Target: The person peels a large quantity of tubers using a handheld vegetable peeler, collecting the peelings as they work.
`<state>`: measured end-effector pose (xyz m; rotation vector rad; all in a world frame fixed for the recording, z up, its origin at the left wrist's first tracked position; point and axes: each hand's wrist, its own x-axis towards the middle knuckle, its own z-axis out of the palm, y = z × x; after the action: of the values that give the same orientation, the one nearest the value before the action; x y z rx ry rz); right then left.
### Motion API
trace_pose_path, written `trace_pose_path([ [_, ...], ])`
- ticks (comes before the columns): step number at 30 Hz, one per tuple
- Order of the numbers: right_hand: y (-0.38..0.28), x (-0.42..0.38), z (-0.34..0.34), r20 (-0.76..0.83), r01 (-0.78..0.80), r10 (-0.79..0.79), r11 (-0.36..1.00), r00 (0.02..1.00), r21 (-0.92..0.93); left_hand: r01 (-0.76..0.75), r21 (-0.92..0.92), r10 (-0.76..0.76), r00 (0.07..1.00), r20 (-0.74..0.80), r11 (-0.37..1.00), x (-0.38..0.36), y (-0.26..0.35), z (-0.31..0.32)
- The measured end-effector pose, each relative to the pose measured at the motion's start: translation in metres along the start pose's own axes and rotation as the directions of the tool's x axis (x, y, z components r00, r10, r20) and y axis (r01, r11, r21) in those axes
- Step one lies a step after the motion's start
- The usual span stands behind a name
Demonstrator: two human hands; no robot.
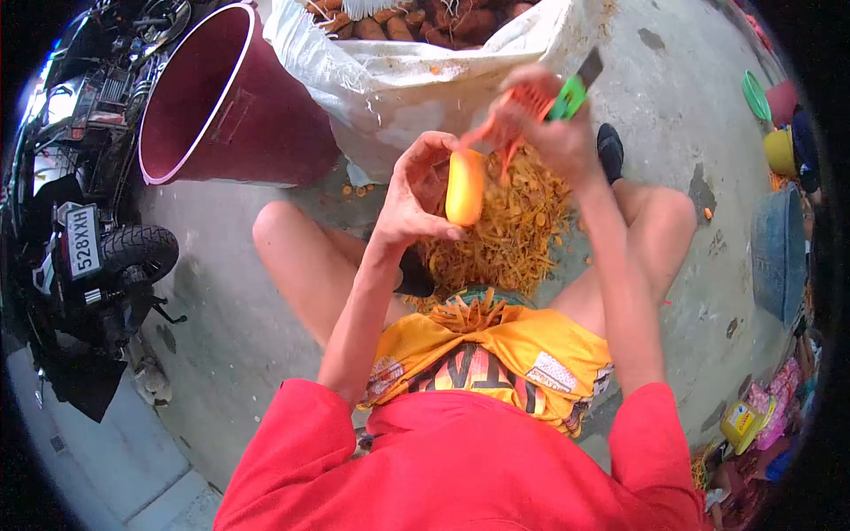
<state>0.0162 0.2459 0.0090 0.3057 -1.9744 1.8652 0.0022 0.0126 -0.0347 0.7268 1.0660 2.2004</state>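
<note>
1 smooth, peeled orange carrot (465, 188), gripped between left fingers (432, 144); 1 blurred green-and-grey tool (568, 96) jutting from right fingers (524, 81).

The plate (82, 242) on the motorcycle (88, 310) read 528YXH (its characters ran up sideways); lettering on the yellow lap cloth (513, 343) was unclear.

The root (465, 188) looks smooth, the tub (282, 124) plastic, the sack (390, 88) woven, the shirt (460, 469) matt cloth.

Left hand (409, 196) curled, right hand (560, 133) clenched
</note>
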Motion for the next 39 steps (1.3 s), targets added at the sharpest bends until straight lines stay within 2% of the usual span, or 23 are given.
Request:
trace_pose_path([
  [1, 0.003, 0.006, -0.012, -0.074, -0.117, 0.115, 0.993, 0.991, -0.024, 0.018, -0.004, -0.018, 1.0, -0.004, 1.0, -0.006, -0.001, 0.004],
  [5, -0.002, 0.002, 0.0, -0.047, -0.018, 0.024, 0.993, 0.999, 0.113, -0.071, -0.012, 0.069, 0.991, -0.118, 0.997, 0.007, -0.002, 0.013],
  [7, -0.01, -0.006, 0.011, 0.102, 0.168, -0.155, 0.976, 0.983, -0.137, -0.076, -0.003, 0.076, 0.993, -0.086, 0.997, 0.007, -0.002, 0.008],
  [8, -0.006, 0.0, 0.005, 0.102, 0.166, -0.153, 0.977, 0.983, -0.134, -0.068, 0.006, 0.068, 0.996, -0.052, 0.998, 0.004, -0.003, 0.004],
  [10, 0.007, 0.01, -0.014, -0.072, -0.135, 0.135, 0.991, 0.988, 0.004, -0.056, -0.009, 0.056, 0.998, -0.006, 0.998, -0.002, -0.004, 0.006],
  [12, 0.004, 0.012, -0.014, -0.092, -0.073, 0.083, 0.991, 0.992, 0.108, -0.044, -0.021, 0.041, 0.994, -0.104, 0.999, 0.002, 0.0, 0.015],
  [15, -0.014, -0.006, 0.016, 0.048, 0.136, -0.133, 0.989, 0.99, -0.065, -0.023, 0.055, 0.028, 0.994, -0.106, 0.998, 0.005, -0.002, 0.007],
  [16, -0.011, -0.001, 0.012, 0.049, 0.138, -0.135, 0.988, 0.99, -0.062, -0.02, 0.08, 0.027, 0.996, -0.088, 0.997, 0.005, -0.002, 0.005],
  [18, 0.002, 0.008, -0.009, -0.035, -0.069, 0.071, 0.996, 0.997, 0.057, -0.028, 0.047, 0.031, 0.997, -0.068, 0.999, -0.002, -0.002, 0.006],
  [19, 0.007, 0.018, -0.017, -0.048, 0.036, -0.043, 0.992, 0.998, -0.123, -0.035, 0.006, 0.035, 0.998, -0.045, 0.999, -0.002, -0.001, 0.008],
  [20, 0.009, 0.012, -0.019, -0.052, 0.041, -0.048, 0.991, 0.997, -0.128, -0.047, -0.034, 0.047, 0.999, -0.02, 0.998, 0.001, 0.002, 0.01],
  [22, -0.011, 0.002, -0.002, 0.021, -0.059, 0.058, 0.997, 0.998, 0.059, -0.04, -0.05, 0.036, 0.997, -0.069, 0.998, 0.004, -0.001, 0.012],
  [23, -0.011, 0.001, 0.006, 0.122, 0.253, -0.236, 0.955, 0.964, -0.156, -0.049, -0.043, 0.045, 0.995, -0.091, 0.998, 0.005, -0.004, 0.009],
  [24, -0.009, 0.004, 0.005, 0.127, 0.258, -0.24, 0.954, 0.963, -0.154, -0.058, -0.035, 0.053, 0.992, -0.111, 0.998, 0.007, -0.005, 0.008],
  [26, -0.003, 0.003, 0.0, -0.024, -0.01, 0.011, 0.999, 1.0, 0.042, -0.039, -0.015, 0.038, 0.996, -0.081, 0.999, 0.001, -0.004, 0.005],
  [27, 0.0, 0.013, -0.008, -0.081, -0.041, 0.04, 0.999, 0.996, -0.01, -0.029, -0.035, 0.026, 0.997, -0.073, 0.999, -0.003, -0.003, 0.007],
  [30, -0.01, 0.007, -0.004, -0.028, -0.073, 0.077, 0.989, 0.997, 0.129, -0.04, -0.054, 0.036, 0.996, -0.082, 0.998, 0.003, -0.005, 0.009],
  [31, -0.018, -0.001, 0.009, 0.054, -0.018, 0.008, 0.984, 0.998, 0.175, -0.028, -0.046, 0.023, 0.994, -0.106, 0.999, 0.003, -0.007, 0.009],
  [32, -0.016, 0.0, 0.01, 0.061, -0.016, 0.005, 0.984, 0.998, 0.177, -0.015, -0.037, 0.01, 0.991, -0.131, 0.999, 0.003, -0.008, 0.007],
  [34, -0.005, 0.0, 0.004, -0.002, 0.048, -0.049, 0.996, 0.999, -0.078, -0.006, -0.025, 0.004, 0.994, -0.105, 1.0, 0.002, -0.003, 0.007],
  [35, 0.004, 0.006, -0.009, -0.063, -0.091, 0.095, 0.993, 0.993, 0.075, -0.031, -0.022, 0.029, 0.996, -0.079, 0.999, -0.002, -0.003, 0.006],
  [36, 0.004, 0.014, -0.013, -0.089, -0.023, 0.03, 0.997, 0.996, 0.074, -0.065, -0.019, 0.064, 0.997, -0.046, 0.998, -0.001, -0.001, 0.006],
  [39, -0.004, 0.007, -0.004, -0.082, 0.024, -0.023, 1.0, 0.996, 0.017, -0.045, -0.064, 0.033, 0.985, -0.169, 0.997, 0.005, -0.004, 0.015],
])
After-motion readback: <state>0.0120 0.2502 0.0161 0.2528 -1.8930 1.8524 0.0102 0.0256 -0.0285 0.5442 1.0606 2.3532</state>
